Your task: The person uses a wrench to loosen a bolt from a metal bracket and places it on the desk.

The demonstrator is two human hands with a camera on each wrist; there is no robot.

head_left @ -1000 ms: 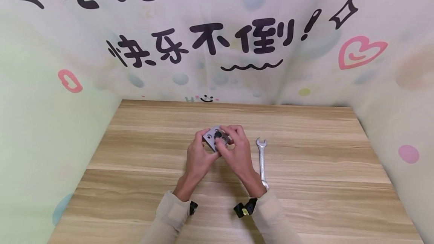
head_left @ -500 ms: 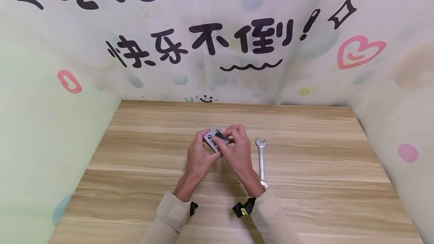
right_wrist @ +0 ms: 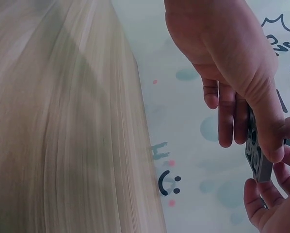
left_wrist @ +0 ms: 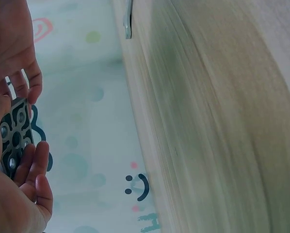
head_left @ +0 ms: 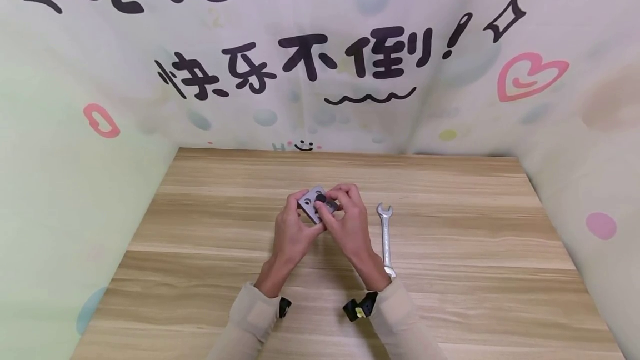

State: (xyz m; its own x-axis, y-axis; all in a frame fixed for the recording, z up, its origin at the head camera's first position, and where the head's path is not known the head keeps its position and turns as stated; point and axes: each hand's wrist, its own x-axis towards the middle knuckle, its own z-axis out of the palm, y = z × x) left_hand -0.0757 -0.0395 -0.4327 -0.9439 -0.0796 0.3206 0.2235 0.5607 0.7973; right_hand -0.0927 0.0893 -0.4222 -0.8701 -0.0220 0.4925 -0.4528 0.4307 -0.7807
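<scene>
In the head view my left hand (head_left: 294, 232) grips a small square grey metal plate (head_left: 310, 197) by its edges, tilted and held above the table. Round holes show in its face. At its middle sits a black round knob-like piece (head_left: 321, 198), which my right hand (head_left: 350, 226) pinches with thumb and fingers. The left wrist view shows the plate's other face (left_wrist: 16, 138) with dark grooves and holes, fingers of my left hand (left_wrist: 14, 204) along its lower side. From the right wrist, the plate (right_wrist: 261, 167) appears nearly edge-on; the black piece is hidden there.
An open-ended wrench (head_left: 385, 238) lies on the wood-grain table (head_left: 450, 226) right of my right hand, its lower end close by my forearm. A printed cloth wall (head_left: 250, 121) closes off the back, and pale walls stand on both sides.
My right thumb and fingers have shifted round the black piece, the thumb going left and then back a little. The plate and both wrists stay almost in place.
</scene>
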